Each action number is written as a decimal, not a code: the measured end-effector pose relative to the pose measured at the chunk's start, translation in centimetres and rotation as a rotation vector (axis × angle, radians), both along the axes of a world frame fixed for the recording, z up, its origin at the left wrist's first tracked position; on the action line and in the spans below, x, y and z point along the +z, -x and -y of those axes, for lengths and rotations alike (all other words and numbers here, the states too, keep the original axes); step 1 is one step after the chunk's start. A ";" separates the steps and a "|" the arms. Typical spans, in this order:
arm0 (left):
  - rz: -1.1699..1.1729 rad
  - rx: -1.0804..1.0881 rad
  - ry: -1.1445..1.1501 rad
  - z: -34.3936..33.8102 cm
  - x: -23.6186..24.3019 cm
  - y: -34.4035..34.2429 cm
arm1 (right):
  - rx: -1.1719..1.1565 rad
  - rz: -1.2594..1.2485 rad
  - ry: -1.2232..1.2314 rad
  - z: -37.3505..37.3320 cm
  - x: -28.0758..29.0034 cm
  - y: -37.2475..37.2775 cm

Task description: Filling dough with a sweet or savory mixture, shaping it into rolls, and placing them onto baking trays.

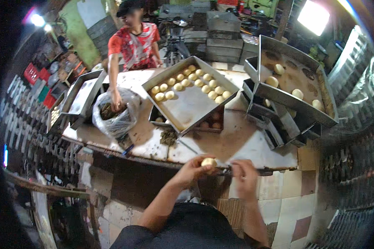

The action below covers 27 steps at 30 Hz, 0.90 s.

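Observation:
A pale round dough ball (209,162) is held in my left hand (190,171), in front of the table's near edge, with the fingers closed around it. Just to the right of it, my right hand (244,173) is raised, slightly blurred. Its fingers are curled together, and whatever they may pinch is too small to make out. Beyond my hands a square metal tray (183,112) bears rows of similar dough balls (205,88), mostly along its far sides. A small heap of dark crumbly filling (168,138) lies on the table left of my hands, with a thin stick (188,146) beside it.
Across the white table (149,151), a co-worker in a red shirt (135,45) reaches into a plastic bag (116,120) of dark filling. Stacked metal trays (295,91) rise at the right, the top one holding several dough balls. More trays (82,97) stand at the left.

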<state>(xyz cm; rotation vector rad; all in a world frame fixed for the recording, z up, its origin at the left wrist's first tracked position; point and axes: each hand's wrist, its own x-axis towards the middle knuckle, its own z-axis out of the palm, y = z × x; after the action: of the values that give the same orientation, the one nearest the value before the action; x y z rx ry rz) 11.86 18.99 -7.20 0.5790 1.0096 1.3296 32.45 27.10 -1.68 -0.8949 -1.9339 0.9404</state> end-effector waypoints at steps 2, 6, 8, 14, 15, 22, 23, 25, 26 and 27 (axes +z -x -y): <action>0.055 0.110 0.140 2.1 -0.4 -3.1 | 0.042 -0.085 -0.333 1.7 -3.0 4.6; -0.300 0.284 0.233 6.9 -2.6 -2.4 | 0.200 -0.032 -0.385 4.3 -8.9 9.6; -0.145 0.340 0.213 10.3 -4.8 -0.4 | 0.344 -0.090 -0.370 6.3 -10.8 11.4; 0.167 0.642 0.193 15.8 -7.4 6.4 | 0.482 -0.033 -0.188 9.0 -11.0 18.4; 0.124 0.716 0.243 15.6 -5.9 8.1 | 0.436 0.037 -0.214 7.9 -12.6 20.0; 0.213 0.761 -0.029 16.7 -5.7 22.0 | 0.285 0.392 -0.529 1.5 -19.3 28.4; 0.230 0.733 -0.001 16.6 -6.5 23.6 | 0.283 0.484 -0.589 1.5 -19.7 28.6; 0.303 0.698 0.044 15.2 -7.4 26.2 | 0.323 0.581 -0.555 1.5 -20.1 28.6; 0.351 0.664 0.086 14.6 -7.6 27.0 | 0.359 0.653 -0.517 1.8 -19.8 28.4; 0.395 0.650 0.113 13.5 -8.5 27.8 | 0.364 0.665 -0.501 1.7 -19.7 28.6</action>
<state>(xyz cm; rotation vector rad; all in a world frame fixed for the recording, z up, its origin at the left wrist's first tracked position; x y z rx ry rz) -15.91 5.46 -15.68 -0.1266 0.9648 1.8474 3.89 25.38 -21.34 -0.6000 -2.8002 0.3046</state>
